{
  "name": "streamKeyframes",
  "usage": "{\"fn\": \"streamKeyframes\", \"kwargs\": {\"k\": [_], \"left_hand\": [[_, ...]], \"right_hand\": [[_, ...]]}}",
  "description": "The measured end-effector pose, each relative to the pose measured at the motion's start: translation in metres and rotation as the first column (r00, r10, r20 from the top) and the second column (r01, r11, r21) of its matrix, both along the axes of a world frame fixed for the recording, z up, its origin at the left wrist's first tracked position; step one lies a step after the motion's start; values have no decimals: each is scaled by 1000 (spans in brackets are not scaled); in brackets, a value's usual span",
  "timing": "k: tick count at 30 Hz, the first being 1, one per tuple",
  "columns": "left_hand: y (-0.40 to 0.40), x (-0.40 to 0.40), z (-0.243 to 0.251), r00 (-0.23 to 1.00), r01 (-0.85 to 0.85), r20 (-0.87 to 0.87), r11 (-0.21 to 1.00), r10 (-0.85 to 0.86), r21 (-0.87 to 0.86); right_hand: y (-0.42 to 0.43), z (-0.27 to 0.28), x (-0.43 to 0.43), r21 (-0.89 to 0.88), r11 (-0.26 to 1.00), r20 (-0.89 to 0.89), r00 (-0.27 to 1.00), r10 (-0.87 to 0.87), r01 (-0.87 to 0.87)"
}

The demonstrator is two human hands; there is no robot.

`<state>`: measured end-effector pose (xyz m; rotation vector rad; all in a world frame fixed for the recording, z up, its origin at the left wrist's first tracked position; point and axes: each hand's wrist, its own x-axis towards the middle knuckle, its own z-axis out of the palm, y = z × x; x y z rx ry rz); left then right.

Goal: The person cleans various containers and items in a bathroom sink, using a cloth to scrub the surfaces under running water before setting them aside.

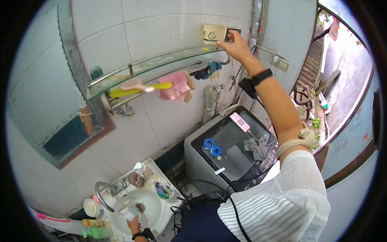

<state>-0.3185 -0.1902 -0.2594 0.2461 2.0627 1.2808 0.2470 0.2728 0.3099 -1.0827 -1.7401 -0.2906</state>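
My right hand (234, 45) is raised at the right end of a glass shelf (163, 62), fingers apart, close to a cream-coloured container (213, 33) and a small dark box (239, 31). Nothing shows in its fingers. Low in the view, my left hand (134, 225) holds a clear and white plastic container (129, 211) over the white sink basin (154, 208). The container's shape is hard to make out. A curved metal faucet (101, 193) stands beside it at the back of the sink.
A hairbrush (133, 84) and a yellow comb (121, 92) lie at the shelf's left end. Pink cloth (173, 86) hangs underneath. A washing machine (193, 151) bears a phone (240, 122), blue tape rolls (215, 151) and a crumpled plastic bag (257, 148). A black cable (234, 208) crosses before me.
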Motion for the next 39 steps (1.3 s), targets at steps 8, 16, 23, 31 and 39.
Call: {"fn": "streamKeyframes", "kwargs": {"k": [8, 16, 23, 31, 39], "left_hand": [[4, -1, -19, 984, 111, 171, 936, -56, -334], [-7, -8, -48, 962, 187, 236, 962, -139, -197], [-13, -24, -83, 998, 61, 39, 967, -53, -249], [-49, -41, -29, 960, 270, 55, 959, -275, 93], [68, 127, 276, 731, 627, -111, 600, -673, 497]], "right_hand": [[87, 44, -4, -322, 915, 16, 967, -254, 245], [106, 44, 1, -403, 869, -23, 946, -322, 286], [90, 59, 16, -133, 944, -595, 786, 168, -302], [-72, 31, 0, -76, 791, -482, 717, 504, -607], [-207, -90, -91, -287, 389, -469, 482, 740, -875]]}}
